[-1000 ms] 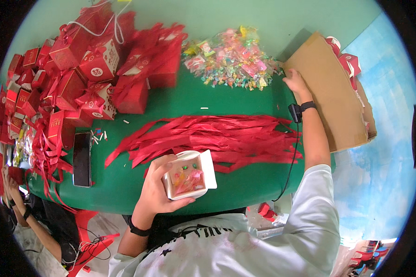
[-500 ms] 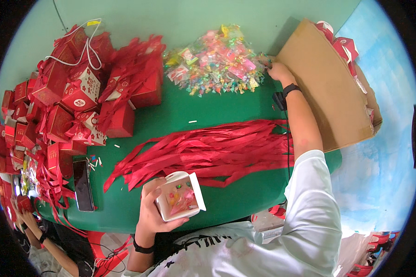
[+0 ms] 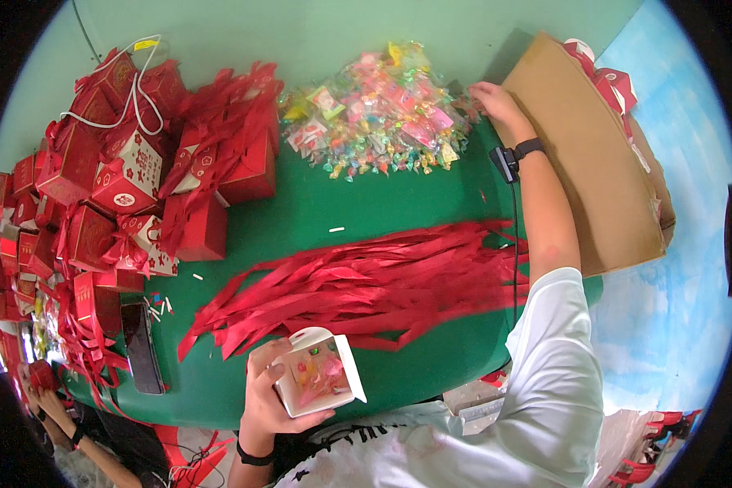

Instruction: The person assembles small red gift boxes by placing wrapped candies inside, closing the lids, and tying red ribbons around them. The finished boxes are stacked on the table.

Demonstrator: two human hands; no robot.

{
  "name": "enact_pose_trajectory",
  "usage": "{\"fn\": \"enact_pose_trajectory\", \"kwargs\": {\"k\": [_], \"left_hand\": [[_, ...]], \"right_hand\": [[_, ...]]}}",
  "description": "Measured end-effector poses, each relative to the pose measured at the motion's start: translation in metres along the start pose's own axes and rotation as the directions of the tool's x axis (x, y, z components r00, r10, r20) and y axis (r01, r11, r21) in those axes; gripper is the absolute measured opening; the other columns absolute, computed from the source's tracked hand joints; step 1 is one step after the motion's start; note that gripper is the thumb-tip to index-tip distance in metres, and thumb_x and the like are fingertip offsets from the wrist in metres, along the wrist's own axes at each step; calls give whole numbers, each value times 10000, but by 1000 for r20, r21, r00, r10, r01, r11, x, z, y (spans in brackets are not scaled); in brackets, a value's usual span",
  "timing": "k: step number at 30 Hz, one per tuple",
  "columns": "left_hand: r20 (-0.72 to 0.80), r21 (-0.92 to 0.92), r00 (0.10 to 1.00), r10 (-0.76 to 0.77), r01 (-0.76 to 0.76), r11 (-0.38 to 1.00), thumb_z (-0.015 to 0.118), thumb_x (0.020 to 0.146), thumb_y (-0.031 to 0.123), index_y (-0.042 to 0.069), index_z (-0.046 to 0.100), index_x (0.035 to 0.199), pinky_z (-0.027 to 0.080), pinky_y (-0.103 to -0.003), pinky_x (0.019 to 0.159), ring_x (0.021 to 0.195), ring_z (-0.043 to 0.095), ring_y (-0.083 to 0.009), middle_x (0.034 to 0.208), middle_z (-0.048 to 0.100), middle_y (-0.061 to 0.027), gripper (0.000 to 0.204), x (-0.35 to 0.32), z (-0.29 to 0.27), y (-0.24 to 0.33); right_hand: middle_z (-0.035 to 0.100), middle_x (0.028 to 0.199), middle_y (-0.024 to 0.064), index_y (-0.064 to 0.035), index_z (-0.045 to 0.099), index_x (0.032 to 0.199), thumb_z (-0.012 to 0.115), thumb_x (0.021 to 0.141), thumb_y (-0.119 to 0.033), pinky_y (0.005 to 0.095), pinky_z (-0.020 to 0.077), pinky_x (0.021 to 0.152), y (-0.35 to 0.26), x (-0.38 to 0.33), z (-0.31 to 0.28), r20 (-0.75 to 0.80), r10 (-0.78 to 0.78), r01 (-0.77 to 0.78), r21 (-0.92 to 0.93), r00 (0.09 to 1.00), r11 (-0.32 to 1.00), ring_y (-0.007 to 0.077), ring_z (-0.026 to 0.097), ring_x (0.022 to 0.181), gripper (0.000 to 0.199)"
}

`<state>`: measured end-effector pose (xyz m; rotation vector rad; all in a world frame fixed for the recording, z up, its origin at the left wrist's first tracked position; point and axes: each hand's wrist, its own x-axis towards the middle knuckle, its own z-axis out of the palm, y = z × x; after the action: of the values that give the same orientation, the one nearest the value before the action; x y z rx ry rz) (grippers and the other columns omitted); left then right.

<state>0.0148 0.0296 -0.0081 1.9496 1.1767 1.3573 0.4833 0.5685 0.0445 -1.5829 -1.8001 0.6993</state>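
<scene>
A small open white box (image 3: 351,358) rests in my left hand (image 3: 262,398), held above the table's near edge, with fingers wrapped round its left side and base. Its flap stands out on the right. Several wrapped candies (image 3: 321,370), pink, yellow and green, lie inside it. My right arm reaches far across the table, and my right hand (image 3: 500,106) is at the right edge of a heap of wrapped candies (image 3: 390,114). Its fingers are stretched out toward the wrappers, and no candy shows in them.
Red ribbons (image 3: 366,285) lie across the green table (image 3: 317,199). Red gift boxes (image 3: 195,224) are stacked at left, near a phone (image 3: 143,350). A cardboard box (image 3: 586,163) stands at right, beside my right arm. A co-worker's hands (image 3: 49,398) show at lower left.
My right hand has moved slightly away from me along the heap's right edge, and its fingers have straightened. The view has shifted a little; my left hand still holds the box.
</scene>
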Motion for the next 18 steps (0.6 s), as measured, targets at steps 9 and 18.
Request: {"fn": "enact_pose_trajectory", "kwargs": {"k": [9, 18], "left_hand": [[-18, -4, 999, -29, 29, 1000, 1030, 602, 402, 183, 399, 1492, 497, -580, 1019, 1271, 573, -439, 1406, 527, -219, 1112, -6, 2, 1], [3, 13, 999, -52, 52, 999, 1035, 594, 415, 217, 395, 1492, 507, -571, 990, 1248, 584, -429, 1388, 528, -191, 1120, -2, 0, 5]], "right_hand": [[760, 1024, 234, -18, 750, 1152, 513, 1024, -381, 490, 572, 842, -4, 36, 18, 39, 79, -23, -758, 996, 652, 378, 738, 953, 452], [719, 1223, 250, -1, 731, 1159, 522, 1035, -339, 536, 546, 957, 5, 55, 41, 95, 216, -59, -790, 972, 610, 424, 696, 1114, 416]]}}
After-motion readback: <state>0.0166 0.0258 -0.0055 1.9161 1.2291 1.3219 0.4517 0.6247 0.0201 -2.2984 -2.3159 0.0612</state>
